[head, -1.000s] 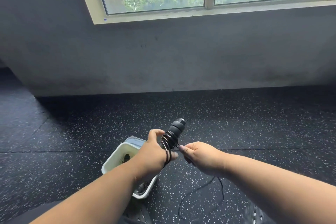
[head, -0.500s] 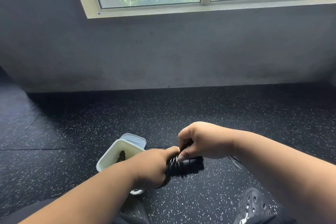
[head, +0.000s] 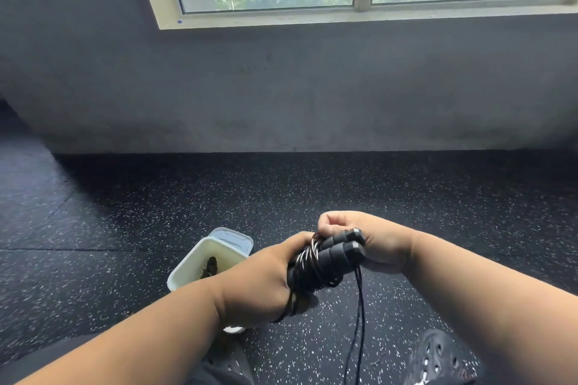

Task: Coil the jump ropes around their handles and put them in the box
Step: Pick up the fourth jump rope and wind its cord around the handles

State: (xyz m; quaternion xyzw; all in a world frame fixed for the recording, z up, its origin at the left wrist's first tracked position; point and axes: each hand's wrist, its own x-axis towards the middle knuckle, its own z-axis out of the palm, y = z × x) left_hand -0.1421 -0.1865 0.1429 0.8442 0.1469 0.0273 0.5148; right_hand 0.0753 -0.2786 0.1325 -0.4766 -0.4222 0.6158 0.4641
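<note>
My left hand (head: 266, 278) grips the two black jump rope handles (head: 334, 255), held side by side with their ends pointing right. Black rope is coiled several times around the handles' middle. My right hand (head: 359, 236) sits just behind the handle ends and pinches the rope at the top of the coil. A loose length of rope (head: 359, 316) hangs from the handles down to the floor. The white box (head: 187, 269) stands open on the floor, left of and below my hands, with something dark inside.
A lid (head: 234, 239) leans behind the box. Black perforated shoes (head: 438, 359) show at the bottom edge. The floor is black speckled rubber, with a grey wall and window ahead.
The handles swung from pointing up to lying sideways. My right hand carried the rope over the handles, adding turns, and the loose rope on the floor got shorter.
</note>
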